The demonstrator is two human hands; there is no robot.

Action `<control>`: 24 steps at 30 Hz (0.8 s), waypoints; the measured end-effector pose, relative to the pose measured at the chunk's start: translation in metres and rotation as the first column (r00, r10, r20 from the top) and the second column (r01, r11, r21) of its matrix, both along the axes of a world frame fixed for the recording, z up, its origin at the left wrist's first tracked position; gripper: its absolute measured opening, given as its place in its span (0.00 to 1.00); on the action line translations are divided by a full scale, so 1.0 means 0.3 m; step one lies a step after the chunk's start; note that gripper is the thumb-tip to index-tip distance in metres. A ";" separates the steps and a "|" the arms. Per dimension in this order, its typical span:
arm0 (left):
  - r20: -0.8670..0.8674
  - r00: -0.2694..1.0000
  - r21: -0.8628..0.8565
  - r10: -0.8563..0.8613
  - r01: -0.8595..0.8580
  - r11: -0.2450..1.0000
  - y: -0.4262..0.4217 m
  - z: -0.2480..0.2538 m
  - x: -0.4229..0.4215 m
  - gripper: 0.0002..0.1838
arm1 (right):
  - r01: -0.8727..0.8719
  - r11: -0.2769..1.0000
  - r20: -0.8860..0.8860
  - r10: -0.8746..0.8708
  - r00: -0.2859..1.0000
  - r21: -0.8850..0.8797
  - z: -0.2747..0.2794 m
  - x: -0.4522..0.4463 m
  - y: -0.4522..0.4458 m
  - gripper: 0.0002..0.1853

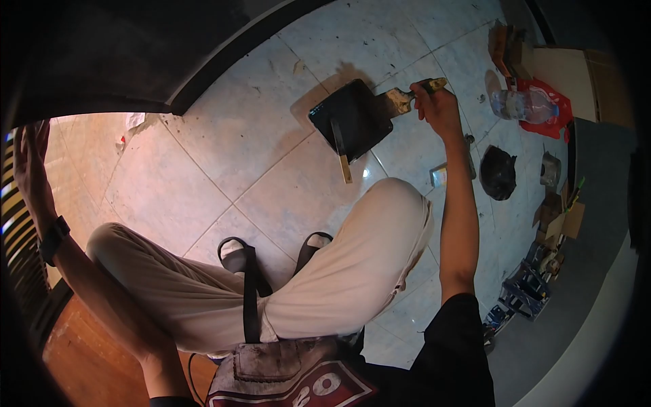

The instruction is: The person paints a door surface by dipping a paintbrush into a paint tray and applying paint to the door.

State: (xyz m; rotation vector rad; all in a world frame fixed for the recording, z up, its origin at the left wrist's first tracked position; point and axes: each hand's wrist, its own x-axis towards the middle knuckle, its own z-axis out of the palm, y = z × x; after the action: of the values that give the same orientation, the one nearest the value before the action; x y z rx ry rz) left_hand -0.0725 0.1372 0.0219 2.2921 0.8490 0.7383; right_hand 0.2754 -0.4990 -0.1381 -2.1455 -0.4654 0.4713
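My right hand [437, 108] is closed round the handle of a paintbrush [399, 101]. The brush is wide and paint-stained, and its head is at the right edge of a black square tray [363, 112]. A flat tool with a wooden handle [346, 169] lies across the tray's near left side, its dark blade inside. Off to the far left, my left hand [30, 163] has its fingers stretched out beside a dark slatted panel [20, 271]. Whether its fingertips touch the dark edge above is not clear.
A large black panel [102, 54] rises at the upper left. On the tiled floor [271, 169] at right are a plastic bottle [536, 107] on a red bag, a black bag [498, 173] and a small tin [439, 176]. Boxes [559, 224] and clutter line the grey wall.
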 end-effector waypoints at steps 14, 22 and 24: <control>0.013 1.000 -0.037 0.017 -0.017 0.999 -0.002 0.000 0.003 0.35 | 0.550 0.828 -0.042 -0.549 0.835 0.112 -0.026 -0.078 0.058 0.26; 0.072 0.995 -0.126 0.064 -0.055 0.990 -0.027 0.006 0.019 0.36 | 0.620 0.776 -0.015 -0.623 0.782 0.116 -0.145 -0.011 0.042 0.26; 0.133 0.990 -0.192 0.040 -0.014 0.981 -0.027 0.004 0.015 0.34 | 0.624 0.775 -0.009 -0.626 0.779 0.104 -0.141 -0.003 0.043 0.27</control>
State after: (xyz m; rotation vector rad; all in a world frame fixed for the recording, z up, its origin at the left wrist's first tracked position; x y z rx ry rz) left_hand -0.0680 0.1292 0.0230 2.0409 0.8509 0.7811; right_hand 0.2746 -0.4861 -0.1803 -2.0537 0.2280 0.0336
